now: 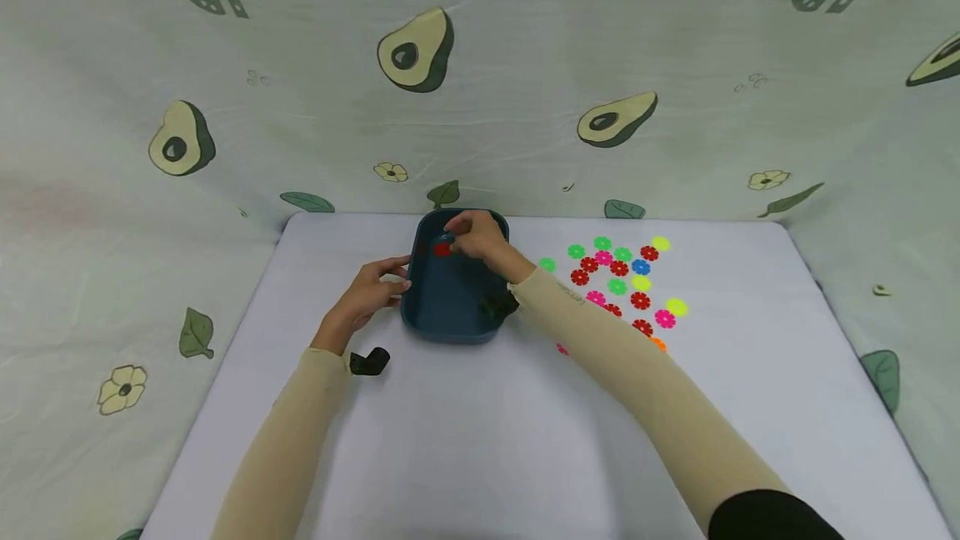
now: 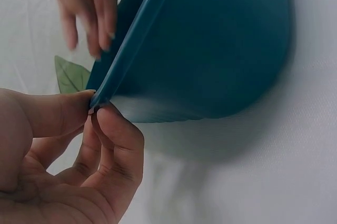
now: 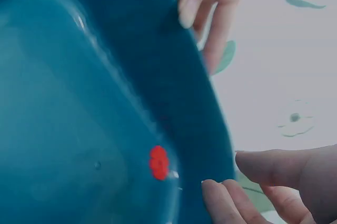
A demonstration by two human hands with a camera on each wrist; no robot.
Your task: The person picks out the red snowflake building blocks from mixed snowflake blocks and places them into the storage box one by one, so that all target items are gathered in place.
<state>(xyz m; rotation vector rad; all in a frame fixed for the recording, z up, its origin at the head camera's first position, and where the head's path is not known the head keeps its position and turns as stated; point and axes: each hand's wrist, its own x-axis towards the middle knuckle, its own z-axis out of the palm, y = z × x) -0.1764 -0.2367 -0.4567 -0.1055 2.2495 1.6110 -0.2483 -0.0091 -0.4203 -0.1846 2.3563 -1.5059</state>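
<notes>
My left hand (image 1: pixel 375 290) pinches the left rim of a deep blue rectangular tray (image 1: pixel 450 307) between thumb and fingers; the left wrist view shows the grip (image 2: pixel 73 155) at the rim close up. A small red notched disc (image 1: pixel 442 249) lies on the tray floor near its far left corner, also visible in the right wrist view (image 3: pixel 159 163). Over the tray's far end is my right hand (image 1: pixel 477 237), its fingers loosely extended. In the right wrist view this hand (image 3: pixel 279 187) has thumb and fingertips apart, with nothing visible between them.
Several colourful notched discs (image 1: pixel 617 286) in green, red, pink, yellow, blue and orange lie scattered right of the tray, some partly behind my right forearm. All stands on a white table (image 1: pixel 450 440). A cloth printed with avocados (image 1: pixel 416 48) hangs behind it.
</notes>
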